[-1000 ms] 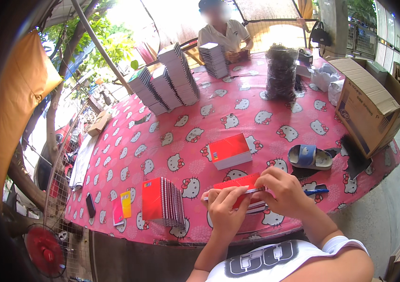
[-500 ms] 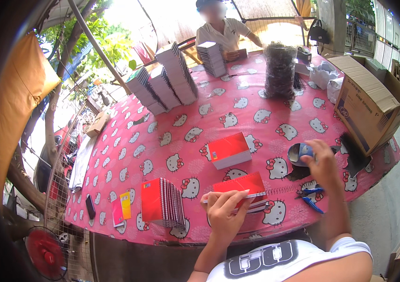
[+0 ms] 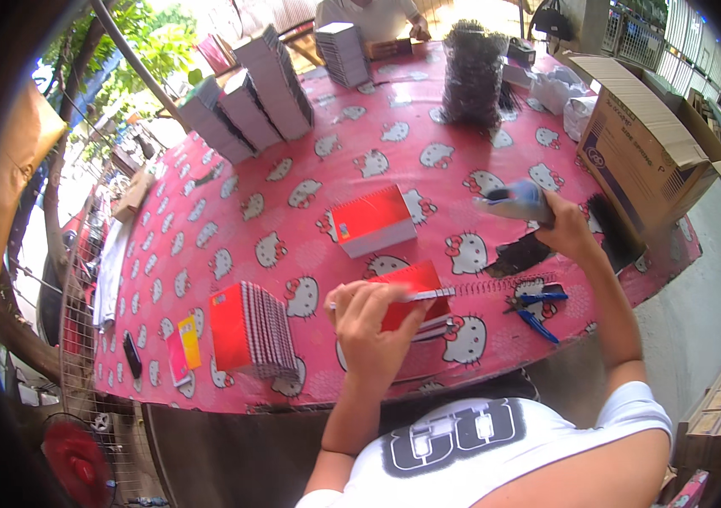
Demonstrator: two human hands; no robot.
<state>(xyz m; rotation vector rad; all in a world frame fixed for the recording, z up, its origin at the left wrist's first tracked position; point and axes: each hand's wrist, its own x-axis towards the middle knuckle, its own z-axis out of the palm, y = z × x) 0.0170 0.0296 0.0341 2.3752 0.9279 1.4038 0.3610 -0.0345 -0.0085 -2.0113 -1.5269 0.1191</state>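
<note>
The left hand (image 3: 369, 317) pinches one red notebook (image 3: 435, 294) by its edge, directly under its fingers, with one wire coil (image 3: 504, 286) running out rightward, while the right hand (image 3: 565, 227) grips one blue-grey slipper (image 3: 517, 201). Around them are three red notebook stacks: one beneath the held notebook (image 3: 420, 278), one beyond (image 3: 373, 220), one leftward (image 3: 242, 330); one pair of blue pliers (image 3: 538, 317) lies near the coil. Printing marks the cardboard box (image 3: 640, 157).

Spiral notebooks (image 3: 238, 330) and blue-handled pliers (image 3: 538, 325) on the table (image 3: 293, 224) marked an open-air workshop, seemingly in a yard with glare-washed trees (image 3: 166, 35).
</note>
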